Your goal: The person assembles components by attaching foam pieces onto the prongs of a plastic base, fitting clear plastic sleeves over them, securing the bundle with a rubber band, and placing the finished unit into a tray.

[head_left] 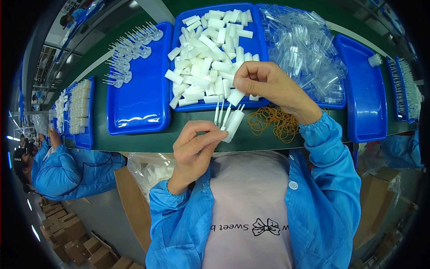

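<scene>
My left hand is closed, its thumb and fingers pinching a white block-shaped piece together with several thin white sticks that point up and away from me. Just beyond it, my right hand grips another small white block between thumb and forefinger. That block is close to the tops of the sticks; whether they touch I cannot tell. Behind both hands stands a blue tray heaped with white blocks. A tangle of yellow-brown rubber bands lies under my right wrist.
To the left, a blue tray carries rows of clear pieces with thin stems. Clear plastic sleeves fill another tray at right, beside a stack of blue trays. A co-worker sits at left. An open carton stands below the table edge.
</scene>
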`<move>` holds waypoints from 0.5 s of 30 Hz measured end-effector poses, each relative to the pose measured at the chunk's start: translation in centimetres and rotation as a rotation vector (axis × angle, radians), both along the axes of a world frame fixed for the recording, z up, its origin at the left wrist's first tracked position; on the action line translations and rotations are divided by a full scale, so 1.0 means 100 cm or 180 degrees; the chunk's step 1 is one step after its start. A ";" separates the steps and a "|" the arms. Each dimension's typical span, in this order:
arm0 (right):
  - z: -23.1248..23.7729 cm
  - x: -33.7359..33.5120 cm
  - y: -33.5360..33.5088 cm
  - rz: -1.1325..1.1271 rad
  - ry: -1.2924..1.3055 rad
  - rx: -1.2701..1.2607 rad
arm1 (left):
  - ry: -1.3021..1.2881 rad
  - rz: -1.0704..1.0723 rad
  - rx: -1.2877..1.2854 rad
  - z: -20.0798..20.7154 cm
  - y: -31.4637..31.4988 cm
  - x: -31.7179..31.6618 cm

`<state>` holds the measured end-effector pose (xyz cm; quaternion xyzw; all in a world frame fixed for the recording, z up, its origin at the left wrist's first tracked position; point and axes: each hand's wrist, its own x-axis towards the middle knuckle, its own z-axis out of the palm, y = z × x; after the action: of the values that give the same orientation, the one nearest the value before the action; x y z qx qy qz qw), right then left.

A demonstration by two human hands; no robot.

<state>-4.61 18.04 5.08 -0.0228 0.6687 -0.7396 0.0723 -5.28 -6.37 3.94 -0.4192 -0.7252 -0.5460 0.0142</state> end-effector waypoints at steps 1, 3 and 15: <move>0.002 0.000 0.000 0.0183 -0.0133 -0.0141 | 0.0160 -0.0060 -0.0012 0.000 -0.001 -0.001; 0.006 0.005 0.000 0.0300 -0.0177 -0.0353 | 0.0262 -0.0120 -0.0060 0.002 -0.004 -0.003; 0.003 0.012 -0.006 0.0753 0.0271 0.0400 | 0.0576 -0.0299 -0.0190 0.014 -0.002 0.000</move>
<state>-3.38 17.44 5.40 -0.1283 0.7088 -0.6810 0.1318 -5.27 -6.55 5.30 -0.5006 -0.7165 -0.4841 0.0416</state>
